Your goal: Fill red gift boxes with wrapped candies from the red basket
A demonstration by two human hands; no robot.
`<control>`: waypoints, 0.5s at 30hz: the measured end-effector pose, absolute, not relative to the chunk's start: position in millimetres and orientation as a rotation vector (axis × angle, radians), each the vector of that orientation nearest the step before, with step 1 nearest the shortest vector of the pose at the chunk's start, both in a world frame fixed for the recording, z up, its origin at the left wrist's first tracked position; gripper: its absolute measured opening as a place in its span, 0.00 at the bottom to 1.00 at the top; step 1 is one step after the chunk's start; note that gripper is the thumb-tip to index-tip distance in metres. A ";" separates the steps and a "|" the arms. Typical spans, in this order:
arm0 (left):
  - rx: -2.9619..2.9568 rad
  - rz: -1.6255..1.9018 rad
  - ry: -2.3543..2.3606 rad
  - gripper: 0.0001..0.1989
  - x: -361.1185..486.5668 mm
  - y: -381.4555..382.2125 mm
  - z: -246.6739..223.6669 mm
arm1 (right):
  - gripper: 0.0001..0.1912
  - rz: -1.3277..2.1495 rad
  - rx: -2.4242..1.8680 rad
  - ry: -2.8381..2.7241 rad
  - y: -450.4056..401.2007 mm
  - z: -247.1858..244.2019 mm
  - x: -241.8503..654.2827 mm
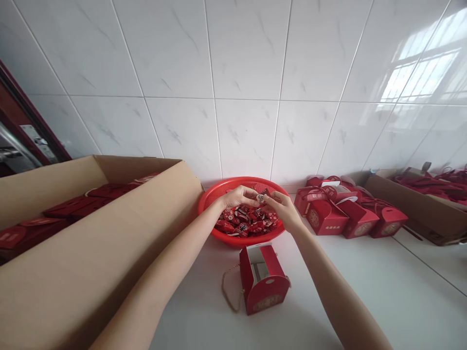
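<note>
Red plastic basket: holding many wrapped sweets. Left hand, right hand: together pinching one small packet above them. Gift box: standing open on desk, contents unclear, apparently unfinished. Closed boxes: sitting at right, seemingly done.

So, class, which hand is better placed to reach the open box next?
Probably the right hand, narrowly: it sits slightly nearer the box than the left hand, and the cord loops out on the box's left side. Both are over the basket.
</note>
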State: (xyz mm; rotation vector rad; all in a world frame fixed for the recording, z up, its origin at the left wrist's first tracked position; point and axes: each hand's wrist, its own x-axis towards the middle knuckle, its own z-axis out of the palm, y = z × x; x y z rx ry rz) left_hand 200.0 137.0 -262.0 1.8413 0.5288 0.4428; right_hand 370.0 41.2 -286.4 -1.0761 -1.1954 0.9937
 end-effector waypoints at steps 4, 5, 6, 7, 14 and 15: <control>1.874 0.439 0.545 0.18 200.0 135.3 -262.1 | 0.21 1.071 -1.063 -1.093 44.5 -288.3 372.6; 1.862 0.438 0.548 0.18 200.1 135.0 -262.2 | 0.22 1.070 -1.066 -1.077 45.2 -288.5 372.7; 1.850 0.438 0.551 0.19 200.2 134.8 -262.4 | 0.22 1.066 -1.070 -1.067 45.8 -288.6 372.7; 1.844 0.440 0.556 0.20 200.3 134.8 -262.6 | 0.22 1.062 -1.073 -1.062 46.3 -288.6 372.4; 1.933 0.509 0.564 0.17 201.9 137.8 -266.5 | 0.21 1.059 -1.094 -1.067 48.2 -289.6 370.4; 1.941 0.516 0.565 0.17 202.3 138.3 -267.3 | 0.21 1.059 -1.101 -1.067 48.4 -289.6 370.4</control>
